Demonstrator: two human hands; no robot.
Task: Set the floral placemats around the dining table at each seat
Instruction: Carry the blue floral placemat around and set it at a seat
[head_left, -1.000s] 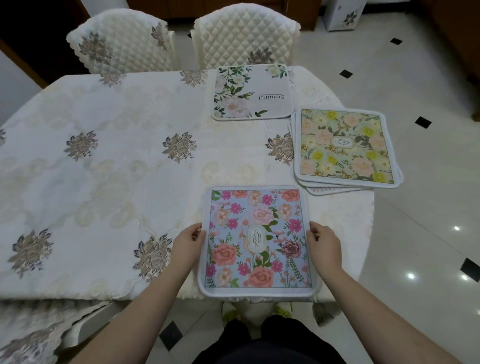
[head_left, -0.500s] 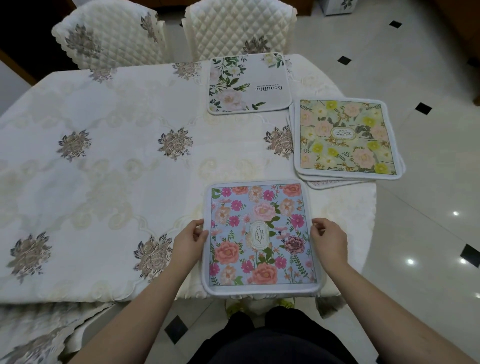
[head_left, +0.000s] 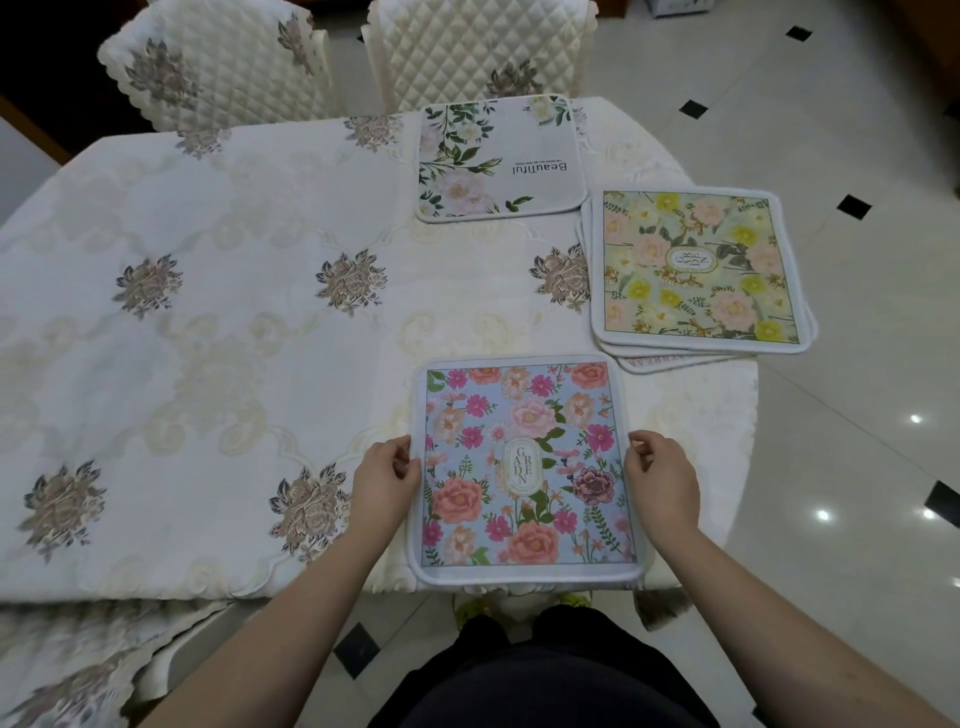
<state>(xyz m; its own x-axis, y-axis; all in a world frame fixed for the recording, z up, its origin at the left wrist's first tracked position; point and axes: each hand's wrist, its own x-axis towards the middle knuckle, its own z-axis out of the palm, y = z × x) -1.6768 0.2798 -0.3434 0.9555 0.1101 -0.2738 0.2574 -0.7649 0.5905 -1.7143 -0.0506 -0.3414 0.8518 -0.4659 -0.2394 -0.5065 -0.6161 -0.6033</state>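
Observation:
A blue floral placemat (head_left: 524, 467) marked "GARDEN" lies flat at the near edge of the dining table (head_left: 234, 338), its near border just over the rim. My left hand (head_left: 382, 483) pinches its left edge and my right hand (head_left: 662, 483) pinches its right edge with curled fingers. A white placemat with green leaves (head_left: 498, 158) lies at the far edge in front of a chair. A stack of placemats topped by a yellow-green floral one (head_left: 696, 267) sits at the table's right end, partly overhanging.
Two quilted cream chairs (head_left: 218, 62) (head_left: 478, 49) stand at the far side. Another covered chair (head_left: 78, 665) is at the near left. The embroidered tablecloth covers the whole table. Glossy tiled floor (head_left: 857, 467) lies to the right.
The blue placemat has slid a little farther onto the table with both hands at its sides. My view has moved closer to the table.

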